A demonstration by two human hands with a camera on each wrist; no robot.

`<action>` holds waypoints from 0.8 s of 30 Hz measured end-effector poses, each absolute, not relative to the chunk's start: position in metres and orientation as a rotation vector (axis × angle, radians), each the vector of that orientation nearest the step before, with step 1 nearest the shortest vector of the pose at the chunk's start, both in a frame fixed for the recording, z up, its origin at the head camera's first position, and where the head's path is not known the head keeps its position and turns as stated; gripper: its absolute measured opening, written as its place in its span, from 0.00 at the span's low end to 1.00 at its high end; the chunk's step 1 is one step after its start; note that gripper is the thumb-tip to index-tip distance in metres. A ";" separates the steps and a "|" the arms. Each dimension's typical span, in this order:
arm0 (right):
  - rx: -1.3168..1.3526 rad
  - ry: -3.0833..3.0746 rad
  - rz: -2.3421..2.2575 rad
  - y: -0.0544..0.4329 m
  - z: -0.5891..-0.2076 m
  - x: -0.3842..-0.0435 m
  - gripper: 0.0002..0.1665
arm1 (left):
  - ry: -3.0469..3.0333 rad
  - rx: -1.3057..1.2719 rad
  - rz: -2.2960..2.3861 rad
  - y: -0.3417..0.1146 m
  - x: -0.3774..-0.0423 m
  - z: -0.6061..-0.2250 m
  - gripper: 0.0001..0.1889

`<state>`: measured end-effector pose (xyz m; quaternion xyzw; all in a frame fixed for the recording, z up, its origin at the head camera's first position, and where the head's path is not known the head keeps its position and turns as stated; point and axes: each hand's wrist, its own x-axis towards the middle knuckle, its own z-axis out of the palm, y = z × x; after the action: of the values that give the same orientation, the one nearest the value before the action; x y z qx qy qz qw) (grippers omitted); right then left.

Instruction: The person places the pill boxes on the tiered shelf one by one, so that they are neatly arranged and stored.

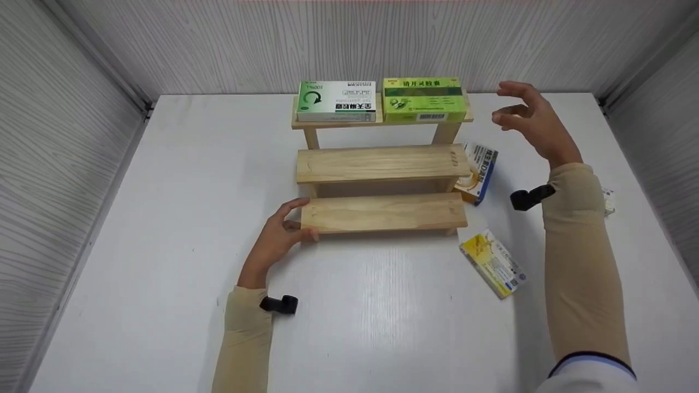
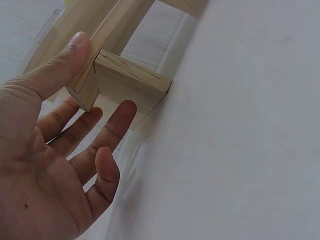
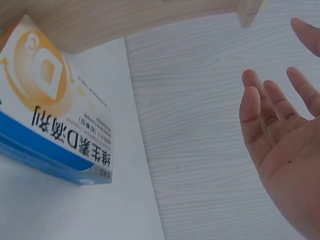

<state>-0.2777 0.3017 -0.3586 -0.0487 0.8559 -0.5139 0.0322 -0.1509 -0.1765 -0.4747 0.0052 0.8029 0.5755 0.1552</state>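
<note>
A three-tier wooden rack (image 1: 382, 213) stands mid-table. At the left end of its lowest step is my left hand (image 1: 273, 240), thumb at the front corner and index finger at the back corner, gripping the board. The left wrist view shows the thumb (image 2: 72, 57) against the board's edge, the other fingers spread below. On the top step lie a white-and-green medicine box (image 1: 337, 101) and, right of it, a bright green medicine box (image 1: 423, 99). My right hand (image 1: 532, 123) is raised right of the green box, fingers loosely bent, holding nothing.
A white, orange and blue vitamin D drops box (image 3: 60, 110) leans by the rack's right side. Nearer the front, a yellow-and-white box (image 1: 494, 265) lies slanted. A small white item (image 1: 609, 201) shows partly behind the right sleeve. Grey wood-grain panels (image 1: 349, 43) surround the table.
</note>
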 end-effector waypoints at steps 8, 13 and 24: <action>-0.072 2.602 -1.417 0.317 -0.383 -0.277 0.41 | 2.316 0.012 1.632 -0.177 -0.151 -0.475 0.42; -0.074 2.591 -1.329 0.325 -0.401 -0.274 0.41 | 2.300 0.026 1.636 -0.174 -0.147 -0.461 0.40; -0.075 2.544 -1.075 0.328 -0.436 -0.270 0.39 | 2.306 0.014 1.633 -0.177 -0.152 -0.475 0.41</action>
<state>-0.2700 0.3284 -0.4355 -0.0265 0.9043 -0.3822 0.1882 -0.1517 -0.1766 -0.4752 0.0050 0.8059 0.5707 0.1572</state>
